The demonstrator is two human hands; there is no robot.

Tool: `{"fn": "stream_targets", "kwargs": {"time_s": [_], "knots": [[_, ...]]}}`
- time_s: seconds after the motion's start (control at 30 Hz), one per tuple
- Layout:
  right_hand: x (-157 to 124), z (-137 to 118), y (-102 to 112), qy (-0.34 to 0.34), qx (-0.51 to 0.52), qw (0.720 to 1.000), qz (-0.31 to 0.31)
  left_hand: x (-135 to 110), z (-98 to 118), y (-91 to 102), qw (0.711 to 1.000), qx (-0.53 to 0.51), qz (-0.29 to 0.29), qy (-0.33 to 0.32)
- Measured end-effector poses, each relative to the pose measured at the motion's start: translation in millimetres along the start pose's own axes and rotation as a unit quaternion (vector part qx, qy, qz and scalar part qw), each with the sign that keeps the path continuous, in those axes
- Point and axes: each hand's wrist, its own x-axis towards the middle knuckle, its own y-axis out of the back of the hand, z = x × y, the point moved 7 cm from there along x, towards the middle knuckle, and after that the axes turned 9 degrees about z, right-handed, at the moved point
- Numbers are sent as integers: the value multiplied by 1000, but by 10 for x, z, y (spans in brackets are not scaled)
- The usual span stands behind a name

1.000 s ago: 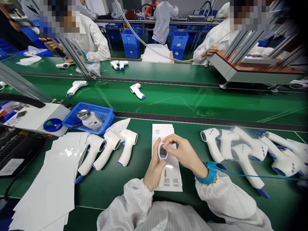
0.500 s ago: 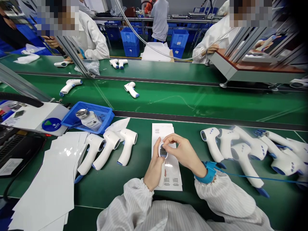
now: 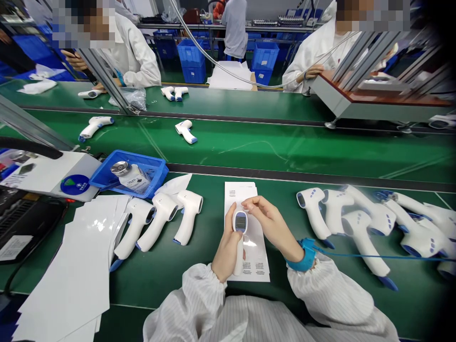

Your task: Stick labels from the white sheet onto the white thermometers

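Head view: left hand [image 3: 228, 251] grips an infrared thermometer [image 3: 240, 228]; right hand [image 3: 269, 222] just beside it.

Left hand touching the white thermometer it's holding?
Touching. The head view shows the left hand wrapped around the handle of the white infrared thermometer, its thumb against the thermometer's head.

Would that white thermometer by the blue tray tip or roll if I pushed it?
The white thermometer probably won't roll, because its bent gun shape lies on its side on the green belt. It would likely slide or spin, since its plastic looks smooth and shiny. It's probably light, as the left hand holds one easily.
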Motion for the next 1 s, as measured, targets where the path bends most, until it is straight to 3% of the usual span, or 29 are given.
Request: {"fn": "stream_targets", "kwargs": {"time_s": [0.1,0.2,0.47,0.63,1.0], "knots": [[-75,-43,-29,-5,30,999,-25,-33,74,6,999,-31,14,-26],[-178,-224,-48,44,41,997,-40,-86,202,42,995,-50,46,-79],[-253,-591,-39,117,82,990,8,-249,536,90,983,-14,102,-154],[-262,-713,-24,176,13,982,67,-284,609,76,986,9,107,-128],[-293,-918,-64,222,-13,973,59,-317,674,72,989,-18,106,-100]]}}
